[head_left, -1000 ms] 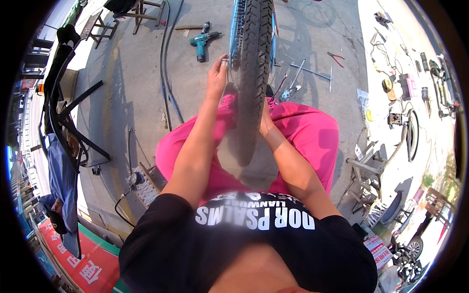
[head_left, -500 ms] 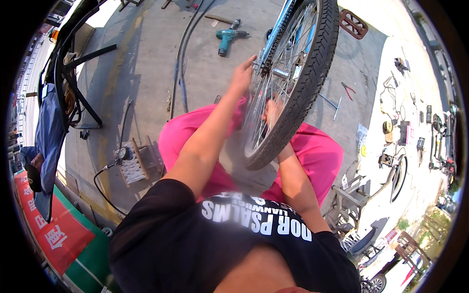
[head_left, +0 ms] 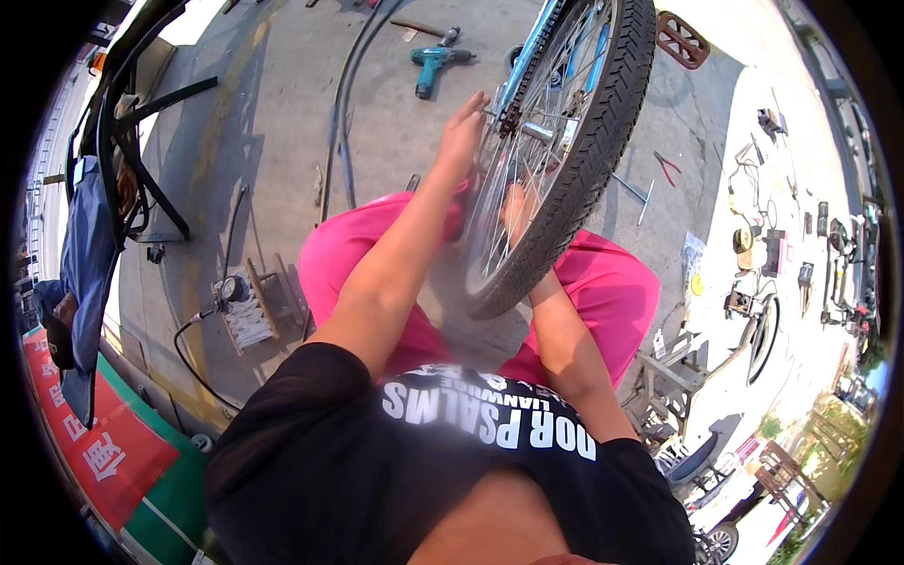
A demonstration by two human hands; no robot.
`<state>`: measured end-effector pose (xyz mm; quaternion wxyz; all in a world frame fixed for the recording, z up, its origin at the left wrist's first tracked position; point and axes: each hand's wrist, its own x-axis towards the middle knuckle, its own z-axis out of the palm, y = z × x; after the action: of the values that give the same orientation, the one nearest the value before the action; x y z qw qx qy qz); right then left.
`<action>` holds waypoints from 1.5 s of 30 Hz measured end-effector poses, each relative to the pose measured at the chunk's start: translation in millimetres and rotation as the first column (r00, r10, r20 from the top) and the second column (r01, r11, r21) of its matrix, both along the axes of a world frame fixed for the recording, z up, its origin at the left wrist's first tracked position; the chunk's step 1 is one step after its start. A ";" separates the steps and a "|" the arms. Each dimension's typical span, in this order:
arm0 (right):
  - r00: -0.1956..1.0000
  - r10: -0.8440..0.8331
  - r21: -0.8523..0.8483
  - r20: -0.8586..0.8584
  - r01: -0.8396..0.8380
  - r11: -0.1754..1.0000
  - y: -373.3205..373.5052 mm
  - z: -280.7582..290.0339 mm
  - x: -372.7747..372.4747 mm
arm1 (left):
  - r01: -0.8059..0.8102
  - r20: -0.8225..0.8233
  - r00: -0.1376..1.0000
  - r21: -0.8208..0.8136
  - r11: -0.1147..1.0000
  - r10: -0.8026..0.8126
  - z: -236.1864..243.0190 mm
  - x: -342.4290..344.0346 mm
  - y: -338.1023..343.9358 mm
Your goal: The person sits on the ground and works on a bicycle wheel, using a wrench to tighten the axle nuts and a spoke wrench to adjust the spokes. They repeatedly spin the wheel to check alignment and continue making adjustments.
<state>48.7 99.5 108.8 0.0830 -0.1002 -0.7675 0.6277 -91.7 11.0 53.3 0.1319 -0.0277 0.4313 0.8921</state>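
A bicycle wheel with a black knobbly tyre (head_left: 617, 122) stands tilted between my knees, beside a blue frame tube (head_left: 524, 61) and a dark chain (head_left: 533, 73). My left hand (head_left: 460, 137) is on the left side of the wheel. Its fingers stretch up near the axle end and the chain, and I see nothing held in them. Behind the spokes, on the right side, is my right hand (head_left: 516, 212). Spokes and tyre cover much of it, so its fingers do not show clearly. A silver hub (head_left: 538, 132) sits in the wheel's middle.
A teal power drill (head_left: 435, 68) and a hammer (head_left: 443, 34) lie ahead on the concrete, left of the wheel. Hoses (head_left: 339, 122) run beside them. Red-handled pliers (head_left: 667, 169), a metal T-shaped tool (head_left: 645, 200) and a brown pedal (head_left: 683, 40) are at the right. A small stool (head_left: 250, 315) stands left.
My left hand has lifted its fingers a little beside the axle. Behind the spokes, my right hand has shifted slightly. The whole view has moved a bit.
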 end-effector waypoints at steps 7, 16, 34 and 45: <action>0.978 -0.087 -0.256 0.191 0.135 0.957 -3.5 -2.6 -4.2 | -0.022 -0.057 0.998 -0.125 0.992 0.015 11.1 5.8 3.7; 0.975 -0.021 -0.255 0.219 0.078 0.964 -0.3 5.2 -4.9 | 0.037 0.009 0.999 -0.206 0.978 -0.036 4.4 -4.2 4.8; 0.823 0.324 -0.288 0.467 -0.204 0.935 69.7 41.5 6.6 | -0.138 0.100 0.981 -0.242 0.960 0.166 -21.8 -26.0 9.1; 0.889 -0.004 0.124 0.459 -0.059 0.991 168.2 107.3 -9.2 | -0.068 0.113 0.987 -0.328 0.942 0.110 4.5 -14.1 11.1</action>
<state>39.4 267.8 216.1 -0.1026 -0.2285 -0.8072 0.5345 -105.8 22.2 57.8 0.1127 -0.1263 0.5606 0.8106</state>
